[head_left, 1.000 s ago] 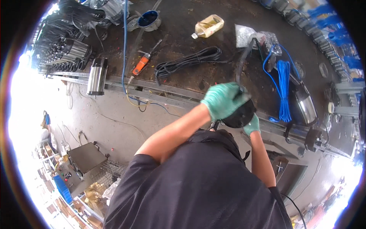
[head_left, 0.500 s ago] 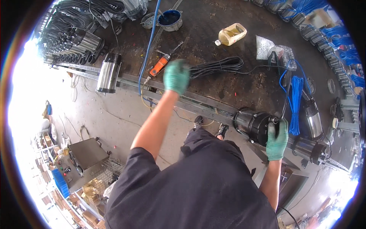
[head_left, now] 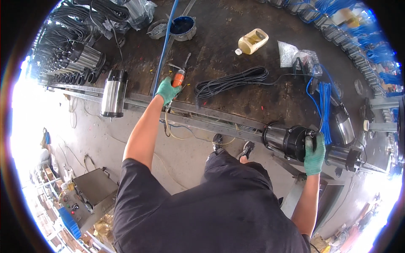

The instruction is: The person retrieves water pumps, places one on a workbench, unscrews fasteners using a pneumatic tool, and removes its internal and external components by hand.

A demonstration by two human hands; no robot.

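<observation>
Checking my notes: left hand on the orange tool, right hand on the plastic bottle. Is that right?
Not the bottle: the head view shows the right hand at the cylinder's black end. The left hand is on the orange tool.

Head-worn fisheye view, facing steeply down, torso [head_left: 211,211] nearest, workbench [head_left: 219,46] beyond

1. Left hand [head_left: 168,90] and right hand [head_left: 314,157] are wearing green gloves [head_left: 313,163].
2. The person is sporting a black, short-sleeved shirt [head_left: 211,217].
3. Toward twelve o'clock from it, dark shoes [head_left: 217,141] are showing lighter patches.
</observation>
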